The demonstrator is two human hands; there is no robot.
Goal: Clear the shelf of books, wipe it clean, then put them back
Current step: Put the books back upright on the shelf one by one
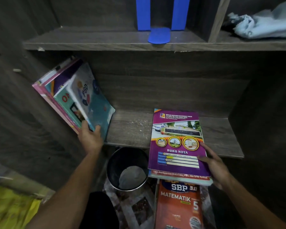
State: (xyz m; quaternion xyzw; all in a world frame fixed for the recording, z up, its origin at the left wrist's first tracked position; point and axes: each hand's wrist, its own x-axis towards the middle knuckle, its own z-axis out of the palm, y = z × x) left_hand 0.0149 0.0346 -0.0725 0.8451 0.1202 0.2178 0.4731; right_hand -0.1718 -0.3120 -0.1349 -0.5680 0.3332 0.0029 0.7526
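- The left hand [90, 138] grips the lower edge of a leaning bundle of thin paperback books [69, 103]. Its thumb lies on the front teal cover and its fingers are curled round the other side.
- That bundle stands tilted at the left end of the lower dark wood-grain shelf [130, 129], its top resting toward the left side wall.
- The right hand [216, 167] holds a small flat stack of books [180, 178] at its right edge. Two digits are pressed on the top cover; the others cannot be seen.
- On top of the stack lies a purple glossy notebook printed "BUKU NOTA" [177, 141]. The stack sits on the right half of the lower shelf and overhangs its front edge.
- The bare wood between the two groups of books shows pale dust specks.
- On the upper dark wooden shelf [89, 42] a blue metal bookend [158, 35] stands near the front edge.
- A crumpled light-blue cloth [262, 23] lies in the compartment at the upper shelf's right end.
- Below the lower shelf's front edge stands a round dark bin [127, 169]. Just to its right lies an orange "SBP MATEMATIK" workbook [178, 205], partly under the overhanging stack.
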